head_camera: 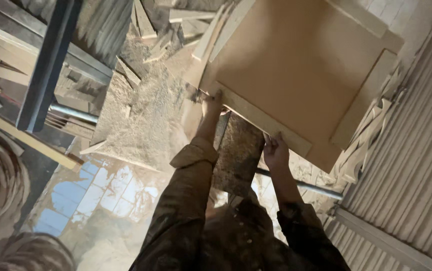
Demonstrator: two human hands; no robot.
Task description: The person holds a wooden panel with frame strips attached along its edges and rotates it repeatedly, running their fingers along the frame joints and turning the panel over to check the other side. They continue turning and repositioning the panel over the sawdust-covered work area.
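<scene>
I hold a large flat tan board (301,65) with raised strips framing its edges, out in front of me and tilted. My left hand (211,105) grips the board's near edge at the left corner. My right hand (275,150) grips the same near edge further right. Both arms wear brown, dusty sleeves. Below the board, between my arms, a rough speckled slab (238,155) shows.
A heap of sawdust (140,115) and wood offcuts (150,30) lies on the left. A dark metal post (45,65) and a round metal bar (73,113) stand at the left. Stacked moulded wooden strips (416,150) fill the right side. Blue-white tiles (95,190) show on the floor.
</scene>
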